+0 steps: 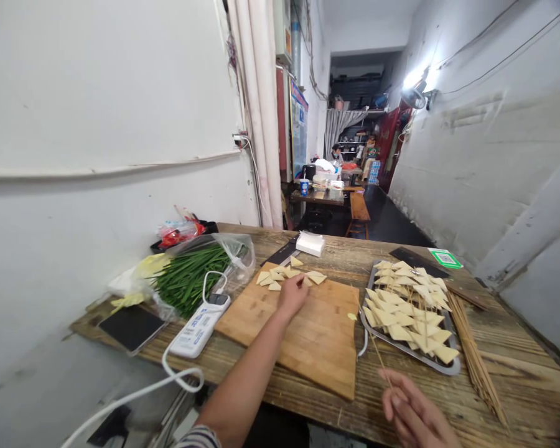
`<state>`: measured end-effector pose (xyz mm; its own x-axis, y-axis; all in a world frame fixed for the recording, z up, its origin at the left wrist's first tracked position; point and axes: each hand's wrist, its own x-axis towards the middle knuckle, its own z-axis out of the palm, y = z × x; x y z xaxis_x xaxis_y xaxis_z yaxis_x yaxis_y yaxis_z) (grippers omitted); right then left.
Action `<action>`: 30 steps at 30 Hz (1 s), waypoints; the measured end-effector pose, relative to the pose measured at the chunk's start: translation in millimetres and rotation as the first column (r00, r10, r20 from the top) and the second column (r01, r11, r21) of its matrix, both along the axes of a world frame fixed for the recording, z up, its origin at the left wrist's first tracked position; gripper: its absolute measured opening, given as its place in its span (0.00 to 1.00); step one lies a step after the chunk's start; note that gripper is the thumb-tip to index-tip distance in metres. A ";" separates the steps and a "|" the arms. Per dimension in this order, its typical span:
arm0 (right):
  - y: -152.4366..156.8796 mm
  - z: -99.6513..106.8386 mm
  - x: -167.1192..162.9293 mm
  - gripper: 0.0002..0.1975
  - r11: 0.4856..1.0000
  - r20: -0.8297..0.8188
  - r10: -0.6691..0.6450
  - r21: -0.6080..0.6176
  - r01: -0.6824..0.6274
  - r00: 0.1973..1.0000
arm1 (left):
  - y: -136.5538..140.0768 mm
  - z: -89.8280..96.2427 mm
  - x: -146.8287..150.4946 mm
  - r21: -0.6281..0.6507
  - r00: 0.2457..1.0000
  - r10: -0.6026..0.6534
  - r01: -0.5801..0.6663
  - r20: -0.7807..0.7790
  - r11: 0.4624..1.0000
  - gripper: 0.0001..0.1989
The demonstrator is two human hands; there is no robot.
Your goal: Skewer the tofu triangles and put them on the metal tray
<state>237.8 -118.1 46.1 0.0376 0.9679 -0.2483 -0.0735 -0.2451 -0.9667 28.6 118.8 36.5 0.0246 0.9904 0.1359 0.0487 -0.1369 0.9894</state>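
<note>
My left hand (293, 294) reaches over the wooden cutting board (315, 339), its fingers pinched together at a small group of pale yellow triangular slices (277, 274). Whether a slice is between those fingertips is hidden. Near the table's front edge, my right hand (413, 407) pinches a thin bamboo skewer (378, 351) that points up and away towards the board's right edge. No slice shows on this skewer. Right of the board, a metal tray (453, 367) holds many similar slices (392, 311) threaded on skewers.
A bundle of bamboo skewers (478, 361) lies right of the tray. Left of the board are a white power strip (200, 326) with a cable, bagged green chives (189, 274) and a dark tablet-like slab (131, 326). A white box (310, 243) and a knife (284, 252) lie behind the board.
</note>
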 end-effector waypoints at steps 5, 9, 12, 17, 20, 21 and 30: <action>76.5 24.1 -30.5 0.25 0.998 -0.102 0.054 0.034 -0.050 0.993 | 0.1 4.4 -5.2 -0.198 0.904 0.000 0.093 0.427 0.976 0.08; 135.7 24.5 -51.6 0.22 0.995 -0.061 0.088 0.061 -0.084 0.994 | -5.1 10.9 -5.3 -0.240 0.713 -0.051 0.301 0.700 0.923 0.08; 163.4 11.7 -63.2 0.23 0.993 -0.069 0.114 0.001 -0.114 0.991 | -10.2 12.0 0.3 -0.191 0.701 -0.158 0.393 0.695 0.900 0.06; 172.6 -7.7 -59.9 0.24 0.984 -0.266 0.151 -0.048 -0.169 0.952 | -15.3 8.5 6.2 -0.185 0.774 -0.278 0.450 0.568 0.874 0.10; 170.9 -8.4 -55.1 0.20 0.983 -0.337 0.167 -0.019 -0.184 0.927 | -17.9 9.7 5.0 -0.146 0.798 -0.355 0.475 0.487 0.868 0.10; 170.3 -7.6 -54.5 0.19 0.982 -0.341 0.175 -0.010 -0.189 0.924 | -19.3 11.4 4.4 -0.129 0.803 -0.370 0.476 0.467 0.870 0.09; 163.1 -0.8 -56.0 0.18 0.990 -0.356 0.143 0.067 -0.128 0.924 | -28.4 23.3 -0.4 -0.209 0.667 -0.457 0.671 0.589 0.711 0.21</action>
